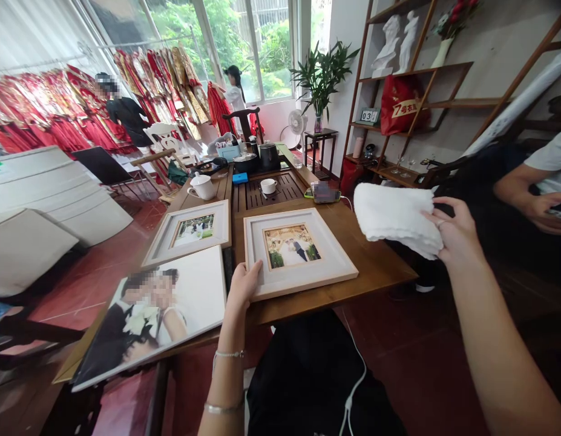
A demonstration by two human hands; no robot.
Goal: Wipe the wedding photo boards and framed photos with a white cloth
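My left hand (244,282) grips the left front edge of a wood-edged picture frame (339,266), thumb on top and the other fingers hidden. The frame lies flat on the wooden table and holds a small wedding photo. In my right hand (457,233) is a folded white cloth (393,215), raised beyond the table's right edge, apart from the frame. A second picture frame (223,221) rests behind and to the left. Nearer, a large wedding photo panel (203,284) overlaps the table's left front edge.
On the wooden table (375,266) stand a white teapot (202,186), a white cup (268,186) on a slatted tea tray (287,191), and a phone (325,192) with a cable. A person's hands (546,212) hold a phone at right. Two people stand near garment racks.
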